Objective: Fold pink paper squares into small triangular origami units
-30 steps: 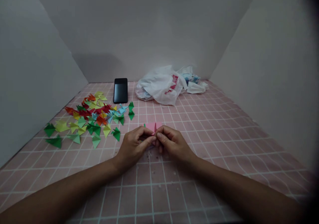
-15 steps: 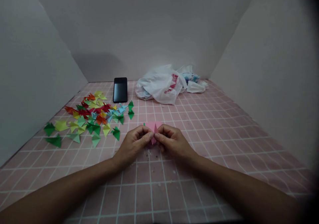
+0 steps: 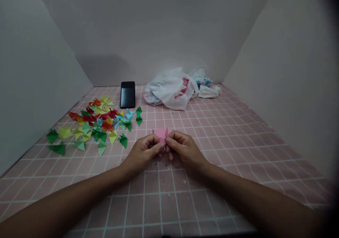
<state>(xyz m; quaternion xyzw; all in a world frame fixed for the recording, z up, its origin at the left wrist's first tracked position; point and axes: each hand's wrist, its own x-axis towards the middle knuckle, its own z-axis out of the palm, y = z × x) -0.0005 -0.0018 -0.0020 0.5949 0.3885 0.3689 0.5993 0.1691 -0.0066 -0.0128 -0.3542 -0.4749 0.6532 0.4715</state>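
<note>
A small pink sheet of folded paper (image 3: 161,133) is pinched between my two hands, just above the table at the middle of the view. My left hand (image 3: 148,149) grips its left lower part between thumb and fingers. On the other side, my right hand (image 3: 182,147) holds the right edge, where a narrow flap stands up. The fingertips of both hands nearly meet below the paper and hide its lower part. A bit of green shows at the paper's upper left. To the left lie many folded paper cranes (image 3: 101,135) in green, yellow, red, orange and light blue.
A black phone (image 3: 127,95) lies behind the cranes. Crumpled white plastic bags (image 3: 172,88) with red print rest by the back wall. Pink checked cloth (image 3: 225,142) covers the table, with tiny scraps near my hands. Pale walls (image 3: 286,72) close in the sides and back.
The pink paper's lower point, visible before below my fingertips, is now hidden. My right thumb and fingers have shifted slightly up and right along the flap.
</note>
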